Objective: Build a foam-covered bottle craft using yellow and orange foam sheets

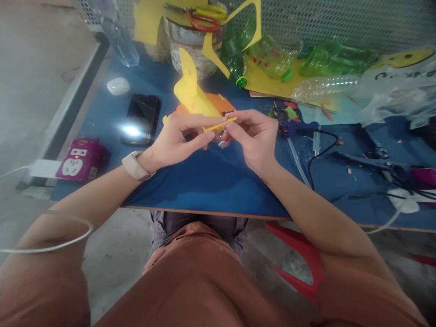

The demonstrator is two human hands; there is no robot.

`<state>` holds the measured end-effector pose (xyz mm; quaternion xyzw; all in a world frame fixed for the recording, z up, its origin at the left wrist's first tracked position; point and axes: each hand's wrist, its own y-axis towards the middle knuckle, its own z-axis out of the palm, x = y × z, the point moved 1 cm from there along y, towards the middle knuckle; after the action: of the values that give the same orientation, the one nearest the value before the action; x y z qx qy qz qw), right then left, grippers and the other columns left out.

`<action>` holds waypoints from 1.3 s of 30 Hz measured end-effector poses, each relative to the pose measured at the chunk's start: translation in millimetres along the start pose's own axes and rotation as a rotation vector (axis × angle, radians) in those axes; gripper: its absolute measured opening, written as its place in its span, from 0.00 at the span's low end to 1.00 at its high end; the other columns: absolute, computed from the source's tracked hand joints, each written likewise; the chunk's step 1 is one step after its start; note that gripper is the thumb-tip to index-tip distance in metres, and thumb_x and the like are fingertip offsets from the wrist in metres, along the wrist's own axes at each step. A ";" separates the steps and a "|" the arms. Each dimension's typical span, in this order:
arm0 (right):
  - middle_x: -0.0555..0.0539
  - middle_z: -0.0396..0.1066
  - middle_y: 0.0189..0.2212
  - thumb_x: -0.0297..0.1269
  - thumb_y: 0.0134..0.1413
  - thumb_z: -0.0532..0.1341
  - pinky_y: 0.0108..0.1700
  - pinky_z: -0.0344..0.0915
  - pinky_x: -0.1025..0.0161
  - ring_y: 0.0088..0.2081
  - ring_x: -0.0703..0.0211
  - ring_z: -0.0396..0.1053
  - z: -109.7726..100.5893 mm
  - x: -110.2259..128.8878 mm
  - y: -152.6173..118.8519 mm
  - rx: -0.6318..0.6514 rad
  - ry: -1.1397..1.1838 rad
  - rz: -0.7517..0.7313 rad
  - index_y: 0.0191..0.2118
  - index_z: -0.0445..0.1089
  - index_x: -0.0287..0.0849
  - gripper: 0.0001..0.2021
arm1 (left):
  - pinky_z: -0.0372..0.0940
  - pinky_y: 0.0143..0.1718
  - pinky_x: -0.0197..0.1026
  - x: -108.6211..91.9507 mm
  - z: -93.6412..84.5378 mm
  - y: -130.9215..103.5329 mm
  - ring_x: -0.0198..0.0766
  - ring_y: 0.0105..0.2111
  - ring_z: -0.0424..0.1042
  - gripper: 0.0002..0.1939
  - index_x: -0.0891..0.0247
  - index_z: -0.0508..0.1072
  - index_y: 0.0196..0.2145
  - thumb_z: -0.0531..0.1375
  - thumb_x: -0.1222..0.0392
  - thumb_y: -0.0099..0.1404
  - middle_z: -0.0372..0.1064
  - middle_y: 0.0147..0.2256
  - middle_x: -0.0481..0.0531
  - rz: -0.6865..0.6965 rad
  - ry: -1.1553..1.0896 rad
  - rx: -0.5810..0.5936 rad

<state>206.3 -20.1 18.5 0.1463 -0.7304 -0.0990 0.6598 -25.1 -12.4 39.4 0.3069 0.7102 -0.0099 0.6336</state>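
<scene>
Between my two hands, above the blue table, is a narrow yellow strip (220, 124) that looks like paper or foam sheet. My left hand (182, 138) pinches its left end between thumb and forefinger. At the other end, the thumb and fingers of my right hand (254, 136) close on it. Just beyond my hands stands a curled yellow sheet (195, 97), with orange pieces (220, 103) around it. Something clear and shiny shows below the strip near my right fingers; I cannot make out what it is.
Left are a phone (140, 119), a white case (118, 86) and a purple power adapter (81, 159). Scissors (204, 20) lie across a container (194, 50) at the back. Green bottles (235, 59) stand behind. To the right are a blue glue gun (299, 128) and cables.
</scene>
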 end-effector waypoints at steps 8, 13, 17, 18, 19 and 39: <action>0.53 0.82 0.32 0.64 0.61 0.80 0.34 0.85 0.58 0.30 0.58 0.82 2.9 -0.3 1.9 0.006 0.142 -0.090 0.47 0.85 0.51 0.23 | 0.81 0.32 0.39 0.8 -0.2 1.2 0.39 0.33 0.84 0.21 0.49 0.88 0.63 0.73 0.43 0.78 0.89 0.46 0.55 0.115 0.103 0.033; 0.54 0.82 0.31 0.61 0.63 0.80 0.32 0.83 0.62 0.29 0.61 0.81 2.7 0.7 2.0 0.024 0.127 -0.126 0.46 0.84 0.51 0.21 | 0.78 0.29 0.37 -2.2 2.3 0.1 0.35 0.27 0.81 0.14 0.52 0.91 0.58 0.71 0.49 0.79 0.88 0.41 0.53 0.128 0.178 -0.053; 0.54 0.82 0.33 0.61 0.64 0.80 0.31 0.81 0.64 0.29 0.63 0.81 3.9 1.0 0.8 0.029 0.109 -0.154 0.46 0.83 0.50 0.21 | 0.77 0.28 0.35 -2.5 3.9 -1.7 0.34 0.26 0.81 0.11 0.54 0.92 0.54 0.72 0.55 0.78 0.88 0.41 0.53 0.118 0.205 -0.111; 0.53 0.83 0.33 0.61 0.64 0.80 0.31 0.81 0.64 0.29 0.63 0.81 4.3 1.2 0.4 0.026 0.108 -0.168 0.45 0.83 0.49 0.21 | 0.77 0.28 0.35 -2.0 4.0 -1.9 0.34 0.26 0.81 0.10 0.54 0.92 0.54 0.72 0.56 0.78 0.88 0.41 0.53 0.116 0.202 -0.118; 0.53 0.83 0.33 0.60 0.65 0.80 0.31 0.81 0.65 0.29 0.63 0.81 4.7 1.5 0.0 0.023 0.107 -0.183 0.45 0.83 0.49 0.20 | 0.77 0.28 0.35 -1.3 4.0 -2.1 0.34 0.27 0.81 0.10 0.54 0.92 0.53 0.72 0.57 0.78 0.88 0.41 0.52 0.115 0.197 -0.123; 0.49 0.83 0.40 0.57 0.71 0.77 0.35 0.82 0.63 0.33 0.62 0.81 2.4 7.9 -5.7 0.008 -0.080 -0.308 0.45 0.86 0.49 0.16 | 0.77 0.26 0.38 -3.7 6.0 -0.7 0.34 0.26 0.80 0.12 0.56 0.91 0.47 0.75 0.45 0.78 0.86 0.38 0.53 0.113 0.046 -0.102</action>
<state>203.7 -28.3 23.6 0.2549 -0.7253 -0.2018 0.6068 -20.0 -17.0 41.3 0.3139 0.7058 0.0690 0.6313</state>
